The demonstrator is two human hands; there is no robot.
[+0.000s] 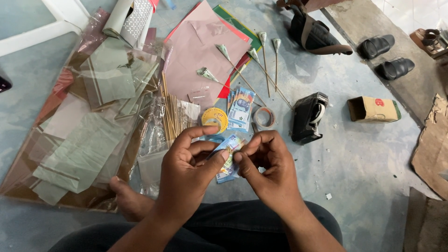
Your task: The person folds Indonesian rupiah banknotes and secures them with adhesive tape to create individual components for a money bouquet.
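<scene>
Pinching banknote [229, 148] between both hands [228, 163], over floor

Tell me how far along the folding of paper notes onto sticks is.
Four folded paper cones on thin wooden sticks lie finished on the floor. In hand: the left hand and right hand pinch a blue-green paper note between them. Left: a small stack of blue paper notes and a bundle of bare wooden sticks beside it.
</scene>
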